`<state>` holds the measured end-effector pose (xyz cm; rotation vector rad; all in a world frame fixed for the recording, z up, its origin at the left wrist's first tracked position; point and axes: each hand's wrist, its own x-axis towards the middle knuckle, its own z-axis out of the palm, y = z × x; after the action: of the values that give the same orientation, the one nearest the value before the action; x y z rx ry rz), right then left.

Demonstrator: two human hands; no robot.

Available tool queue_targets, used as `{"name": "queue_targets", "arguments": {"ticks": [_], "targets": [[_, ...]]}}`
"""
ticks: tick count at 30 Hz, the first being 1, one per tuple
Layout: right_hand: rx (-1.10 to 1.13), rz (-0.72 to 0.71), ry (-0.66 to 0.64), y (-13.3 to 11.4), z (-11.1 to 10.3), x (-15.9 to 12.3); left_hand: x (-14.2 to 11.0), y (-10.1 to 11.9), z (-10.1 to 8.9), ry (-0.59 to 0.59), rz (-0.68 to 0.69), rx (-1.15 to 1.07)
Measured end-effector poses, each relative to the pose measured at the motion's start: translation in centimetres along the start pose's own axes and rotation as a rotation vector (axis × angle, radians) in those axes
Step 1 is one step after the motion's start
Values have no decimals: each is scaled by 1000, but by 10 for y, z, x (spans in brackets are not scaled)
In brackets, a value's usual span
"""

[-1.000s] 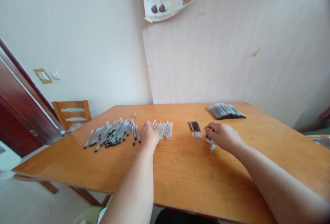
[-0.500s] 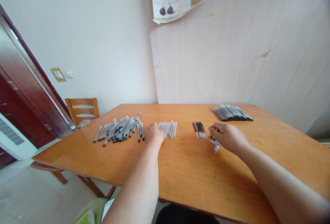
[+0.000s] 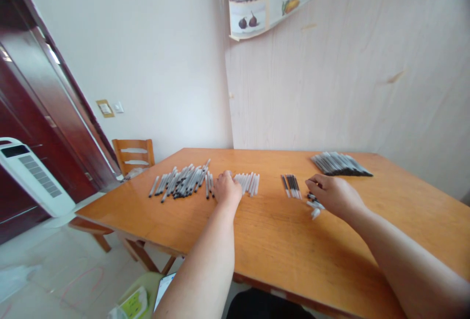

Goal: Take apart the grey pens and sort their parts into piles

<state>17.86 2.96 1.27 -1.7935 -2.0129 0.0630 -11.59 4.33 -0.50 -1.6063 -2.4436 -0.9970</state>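
My left hand [image 3: 228,189] is over the middle of the wooden table [image 3: 271,240], fingers bent down and drawn together between two groups of slim pen barrels; its fingertips are hidden. Just right of it lies a row of whitish tubes [image 3: 251,184]; on its left lie a few black-ended barrels [image 3: 209,185]. My right hand [image 3: 334,194] hovers low with thumb and fingers closed in a pinch; anything in it is too small to make out. Beneath its fingers is a small heap of white and black pieces [image 3: 315,205]. Left of that, dark-and-pale sticks [image 3: 293,186] lie side by side.
A loose heap of black-ended pen barrels [image 3: 183,182] covers the table's left part. At the back right lies a neat stack of pens [image 3: 341,164] with dark ends. A wooden chair [image 3: 132,155] stands beyond the left edge. Below, a green stool [image 3: 141,289] holds a phone [image 3: 164,287].
The view has swung slightly left, so everything appears shifted right. Both hands keep almost the same places over the table, with no clear change in their grip.
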Motion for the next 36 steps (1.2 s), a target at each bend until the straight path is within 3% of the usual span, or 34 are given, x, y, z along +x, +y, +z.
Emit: {"name": "queue_targets", "arguments": {"ticks": [6, 12, 17, 26, 36], "targets": [[-15, -17, 11, 3, 1, 1, 9, -10, -23, -8, -141, -6], [-12, -19, 9, 3, 0, 2, 17, -51, -44, 30, -43, 172], [-15, -28, 6, 1, 0, 2, 14, -73, -49, -11, -3, 297], [-45, -27, 9, 1, -1, 0, 11, -74, -43, -46, 114, 428], [-40, -37, 24, 1, -2, 0, 16, -64, -40, -92, 72, 496]]}}
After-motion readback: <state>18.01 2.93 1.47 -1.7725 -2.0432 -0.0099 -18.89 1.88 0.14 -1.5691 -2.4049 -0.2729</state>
